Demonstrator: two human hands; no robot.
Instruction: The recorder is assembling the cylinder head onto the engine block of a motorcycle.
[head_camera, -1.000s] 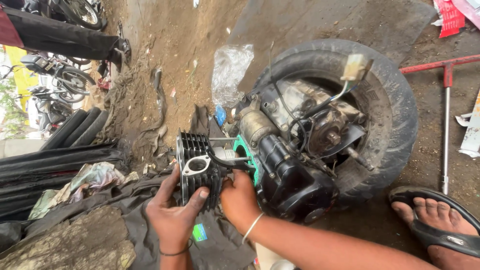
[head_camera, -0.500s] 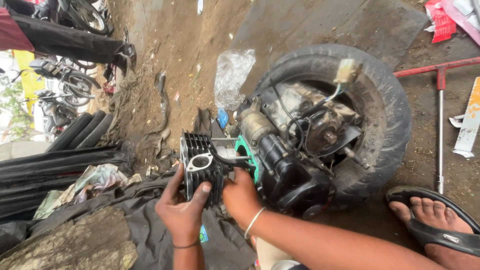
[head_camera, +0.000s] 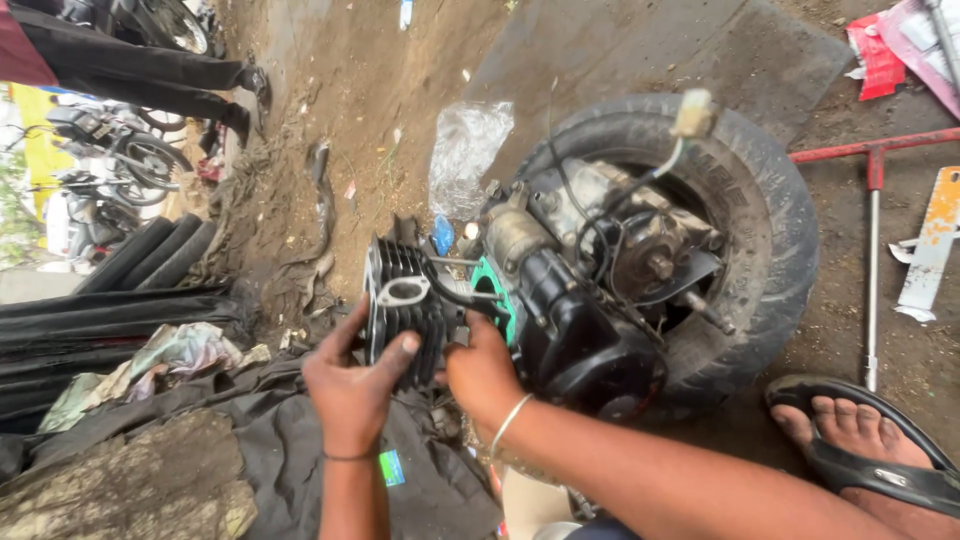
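Note:
A dirty motorcycle engine (head_camera: 590, 290) rests inside a black rubber tyre (head_camera: 770, 230) on the ground. A black finned cylinder block (head_camera: 400, 300) sits on long studs at the engine's left end, next to a green gasket (head_camera: 492, 288). My left hand (head_camera: 352, 385) grips the near side of the cylinder block, thumb on its fins. My right hand (head_camera: 480, 375), with a metal bangle on the wrist, holds the block's lower right edge beside the gasket. A white plug (head_camera: 693, 112) on a wire sticks up from the engine.
A clear plastic bag (head_camera: 465, 150) lies on the dirt behind the engine. Black tyres and sheets (head_camera: 110, 310) pile up at left, with parked motorcycles (head_camera: 110, 160) and a person's legs (head_camera: 130, 65) beyond. A red-handled tool (head_camera: 873, 200) and my sandalled foot (head_camera: 870, 440) are at right.
Both hands have stayed on the cylinder block, which sits slightly further out along the studs, away from the green gasket. The view has shifted a little.

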